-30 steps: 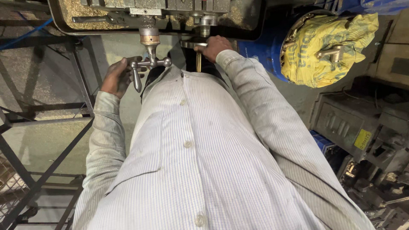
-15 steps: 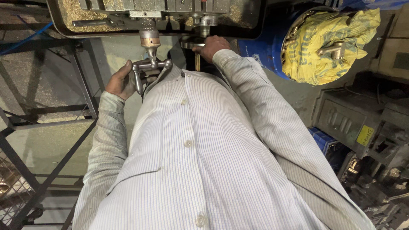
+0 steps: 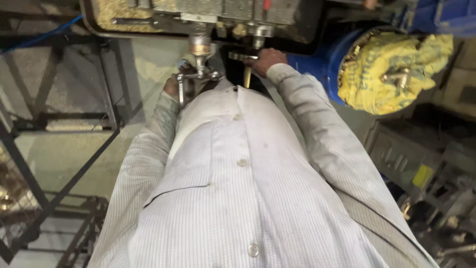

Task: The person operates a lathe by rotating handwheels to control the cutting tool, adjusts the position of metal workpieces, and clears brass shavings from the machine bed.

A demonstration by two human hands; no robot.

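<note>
I look down my white striped shirt at a grimy machine (image 3: 163, 15) in front of me. My left hand (image 3: 171, 87) is curled around a spoke of the steel spoked handle (image 3: 199, 74) that hangs under a spindle; the shirt hides most of that hand. My right hand (image 3: 263, 59) grips a flat metal piece (image 3: 237, 56) under the machine, just above a short brass rod (image 3: 246, 75). Both sleeves reach up to the machine.
A blue round machine part (image 3: 322, 64) with a crumpled yellow cloth (image 3: 391, 69) over it stands at the right. Dark metal frame bars (image 3: 59, 119) and a concrete floor lie to the left. Metal boxes and clutter (image 3: 421, 168) fill the lower right.
My left hand has drawn in closer to my body with the spoked handle, and the spokes have turned a little. My right hand has stayed at the flat metal piece.
</note>
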